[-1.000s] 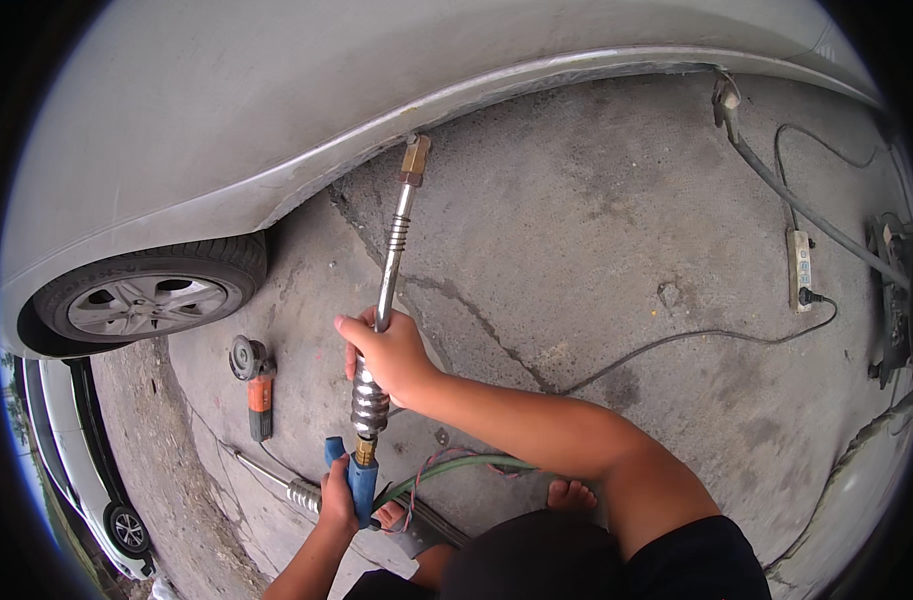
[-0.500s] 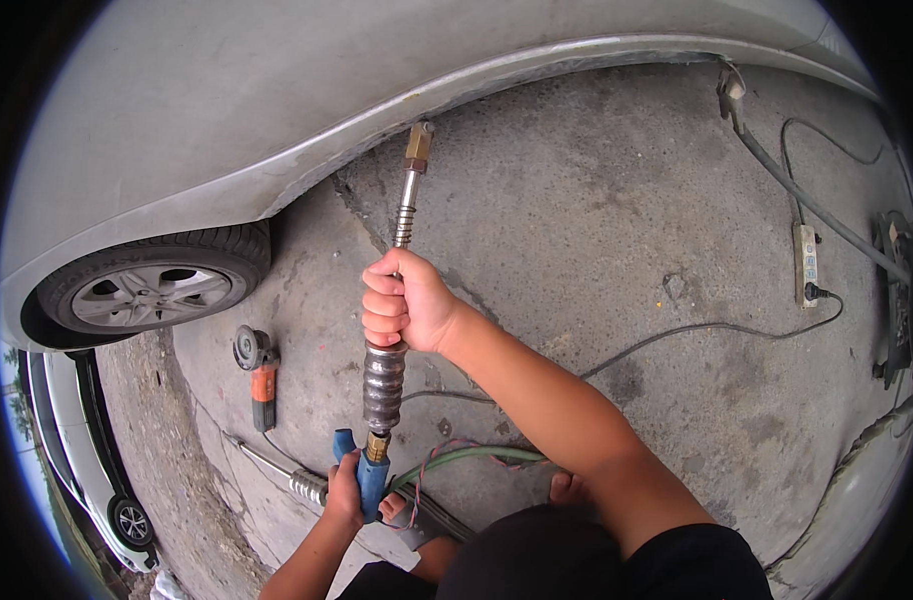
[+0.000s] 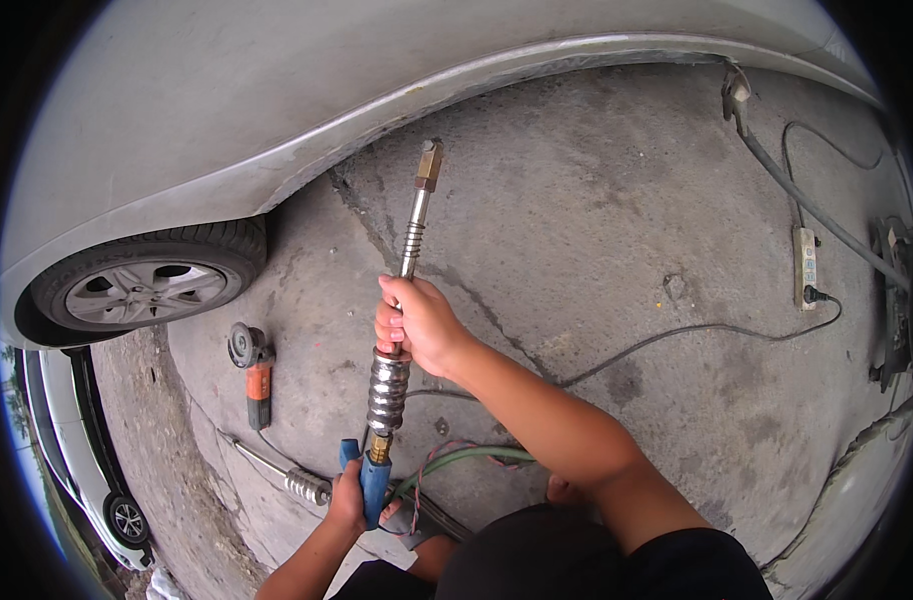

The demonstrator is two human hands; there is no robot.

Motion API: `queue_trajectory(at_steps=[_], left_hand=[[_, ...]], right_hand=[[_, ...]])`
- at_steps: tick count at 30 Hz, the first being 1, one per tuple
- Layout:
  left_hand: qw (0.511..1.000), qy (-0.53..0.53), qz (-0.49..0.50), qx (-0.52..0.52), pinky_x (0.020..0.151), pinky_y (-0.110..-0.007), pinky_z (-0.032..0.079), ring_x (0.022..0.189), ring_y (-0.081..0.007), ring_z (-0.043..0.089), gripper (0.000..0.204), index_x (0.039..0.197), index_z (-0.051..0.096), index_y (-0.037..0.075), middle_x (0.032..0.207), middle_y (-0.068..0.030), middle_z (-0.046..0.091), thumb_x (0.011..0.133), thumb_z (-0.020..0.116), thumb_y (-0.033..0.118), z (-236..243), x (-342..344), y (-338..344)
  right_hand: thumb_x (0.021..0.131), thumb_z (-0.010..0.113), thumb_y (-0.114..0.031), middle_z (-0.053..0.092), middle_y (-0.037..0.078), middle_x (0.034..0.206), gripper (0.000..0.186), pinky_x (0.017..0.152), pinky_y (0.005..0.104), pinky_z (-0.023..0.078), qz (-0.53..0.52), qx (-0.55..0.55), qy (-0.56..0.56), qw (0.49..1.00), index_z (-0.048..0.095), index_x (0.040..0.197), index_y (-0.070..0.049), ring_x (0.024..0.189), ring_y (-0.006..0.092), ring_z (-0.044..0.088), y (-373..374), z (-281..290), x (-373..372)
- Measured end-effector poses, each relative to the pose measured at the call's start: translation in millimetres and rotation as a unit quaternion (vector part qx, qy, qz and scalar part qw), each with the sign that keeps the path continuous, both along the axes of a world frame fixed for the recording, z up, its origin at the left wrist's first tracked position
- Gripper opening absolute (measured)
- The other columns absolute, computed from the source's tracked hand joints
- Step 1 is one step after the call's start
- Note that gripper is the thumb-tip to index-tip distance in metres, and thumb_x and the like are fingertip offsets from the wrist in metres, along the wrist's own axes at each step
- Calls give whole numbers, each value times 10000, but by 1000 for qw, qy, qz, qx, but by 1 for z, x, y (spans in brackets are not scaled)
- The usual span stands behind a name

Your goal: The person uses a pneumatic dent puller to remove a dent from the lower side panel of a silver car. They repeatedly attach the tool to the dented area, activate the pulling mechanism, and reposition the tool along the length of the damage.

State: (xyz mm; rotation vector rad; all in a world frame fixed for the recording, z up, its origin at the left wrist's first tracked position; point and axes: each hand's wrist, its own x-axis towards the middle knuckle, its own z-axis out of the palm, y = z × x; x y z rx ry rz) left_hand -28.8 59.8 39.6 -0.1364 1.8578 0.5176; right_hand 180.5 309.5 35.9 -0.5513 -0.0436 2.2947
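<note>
The grey car is biggest. A long metal rod points at it, its tip near but not touching. The right hand has its fingers curled round the rod by the bumpy weight, maybe to steady it. The left hand wraps its fingers round the blue handle, maybe to hold up that end.

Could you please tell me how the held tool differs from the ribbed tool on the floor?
The held tool is raised, its rod pointing toward the car; the floor tool lies down. The held tool ends in a thick brass-coloured tip, the floor tool in a slim end. The held tool has a spring; none shows on the floor tool, which is partly hidden. Both have a ribbed metal weight.
</note>
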Motion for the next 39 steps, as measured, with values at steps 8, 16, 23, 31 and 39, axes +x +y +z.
queue_trajectory(at_steps=[8,16,23,31,39], left_hand=[[995,94,-28,9,638,-367,518,691,-211,601,465,984,563,-23,816,-106,584,865,567,427,11,-1,21],[999,38,-2,20,689,-352,501,755,-200,595,469,1026,571,19,855,-94,599,882,551,465,-1,-18,10],[1000,20,22,-1,780,-375,485,807,-221,590,517,1066,593,95,891,-91,615,890,518,576,30,15,43],[999,31,23,29,664,-369,515,688,-215,598,398,996,552,63,804,-89,590,896,558,448,15,3,22],[998,55,1,33,751,-421,538,833,-250,613,527,1154,481,-13,961,-140,567,862,598,411,11,2,16]], right_hand=[[977,485,-258,363,-22,579,295,502,288,395,-5,43,-9,999,344,755,-124,495,92,355,21,10,-3],[969,522,-271,459,7,597,291,498,294,408,-13,77,-43,996,402,760,-108,506,103,420,22,7,-9],[870,647,-172,588,73,643,190,488,319,461,7,87,-128,988,522,794,-51,539,175,595,-15,0,-32],[893,609,-160,583,76,629,168,471,340,482,-36,68,-161,984,503,805,-64,503,190,587,21,9,-17],[905,624,-276,569,29,659,244,567,304,457,-24,158,-269,950,513,869,-61,589,131,558,-13,11,-16]])
